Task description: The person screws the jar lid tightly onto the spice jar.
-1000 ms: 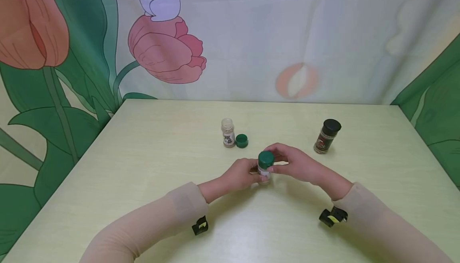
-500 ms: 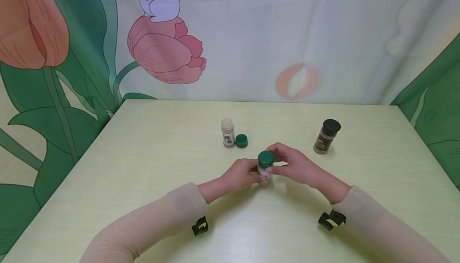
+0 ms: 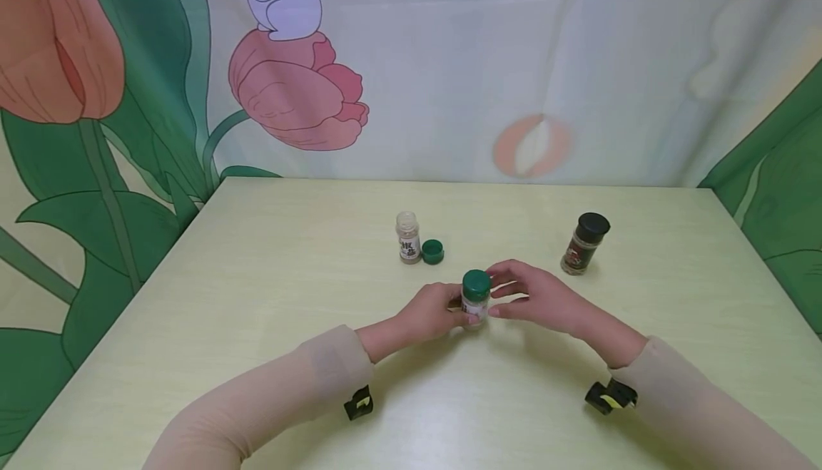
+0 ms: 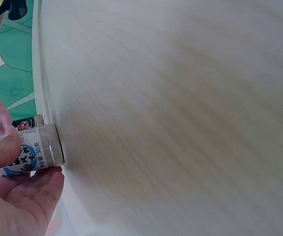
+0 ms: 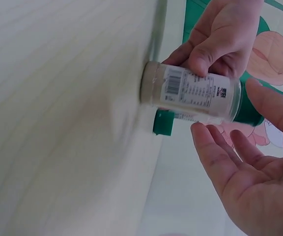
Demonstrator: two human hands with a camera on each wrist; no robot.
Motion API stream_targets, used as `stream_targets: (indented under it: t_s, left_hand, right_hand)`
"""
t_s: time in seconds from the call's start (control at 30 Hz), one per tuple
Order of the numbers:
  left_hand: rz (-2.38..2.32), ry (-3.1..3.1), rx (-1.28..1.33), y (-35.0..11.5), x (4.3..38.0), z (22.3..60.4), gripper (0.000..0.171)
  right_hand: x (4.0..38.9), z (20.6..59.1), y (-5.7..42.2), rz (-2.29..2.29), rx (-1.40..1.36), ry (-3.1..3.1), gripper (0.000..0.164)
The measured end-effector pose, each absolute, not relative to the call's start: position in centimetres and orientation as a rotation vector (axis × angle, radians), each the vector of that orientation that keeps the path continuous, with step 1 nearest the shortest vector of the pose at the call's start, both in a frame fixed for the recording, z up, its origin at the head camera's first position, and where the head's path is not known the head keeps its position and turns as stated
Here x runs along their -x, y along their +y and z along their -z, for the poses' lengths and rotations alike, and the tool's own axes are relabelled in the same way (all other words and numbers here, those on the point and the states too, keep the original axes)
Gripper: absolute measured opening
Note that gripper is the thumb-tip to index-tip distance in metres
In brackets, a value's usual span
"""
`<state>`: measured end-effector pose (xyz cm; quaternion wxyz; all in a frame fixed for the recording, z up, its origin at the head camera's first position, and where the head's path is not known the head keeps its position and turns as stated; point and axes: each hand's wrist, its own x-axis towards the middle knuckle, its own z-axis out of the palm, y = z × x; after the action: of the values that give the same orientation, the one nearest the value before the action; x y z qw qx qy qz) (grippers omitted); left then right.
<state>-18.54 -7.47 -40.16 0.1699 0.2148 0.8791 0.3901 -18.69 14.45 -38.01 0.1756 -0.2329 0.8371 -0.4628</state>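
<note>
A small clear seasoning bottle point(image 3: 474, 308) with a white label and a green cap point(image 3: 477, 284) stands upright on the table. My left hand point(image 3: 425, 312) grips its lower body, thumb on one side and fingers on the other, as the left wrist view shows. My right hand point(image 3: 546, 299) is beside the bottle's right side, its fingers spread and loosely bent. In the right wrist view, the right thumb point(image 5: 274, 105) appears close to the green cap; I cannot tell whether it touches. The cap is on the bottle.
Behind the hands stands an uncapped seasoning bottle point(image 3: 408, 240), with a loose green cap point(image 3: 433, 252) close to its right. Farther right is a seasoning bottle with a black cap point(image 3: 584, 244). A printed curtain point(image 3: 437, 85) hangs along the table's far edge.
My right hand has drawn away to the right from the green cap, and its fingers have spread. The left hand and the bottle stay almost in place.
</note>
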Motion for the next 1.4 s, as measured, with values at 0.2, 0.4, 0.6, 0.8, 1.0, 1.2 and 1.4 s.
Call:
stream_targets:
  t_s: [0.2,0.4,0.6,0.8,1.0,1.2,1.4]
  left_hand:
    - [-1.085,2.516,-0.606,-7.3,18.6,40.2,0.031]
    - [-1.09,2.513,-0.62,-7.2,18.7,40.1,0.032]
    - [-1.097,2.508,-0.641,-6.7,19.2,40.1,0.035]
    - [-1.111,2.516,-0.622,-5.9,20.0,40.2,0.034]
    - [-1.128,2.522,-0.593,-4.9,21.2,40.5,0.032]
    - [-1.113,2.56,-0.553,-3.8,22.6,40.2,0.032]
    - [-1.13,2.572,-0.509,-2.7,24.1,40.2,0.033]
  right_hand:
    - [18.1,38.4,16.3,1.225,0.642,2.413,0.038]
    - [17.6,38.9,17.9,1.167,0.626,2.448,0.03]
    - [17.4,38.9,19.0,1.134,0.568,2.5,0.028]
    - [17.3,38.8,19.7,1.129,0.538,2.528,0.027]
    - [17.2,38.8,20.4,1.109,0.514,2.562,0.028]
    - [17.2,38.8,21.0,1.097,0.498,2.57,0.028]
    - [17.1,38.5,21.4,1.091,0.488,2.576,0.027]
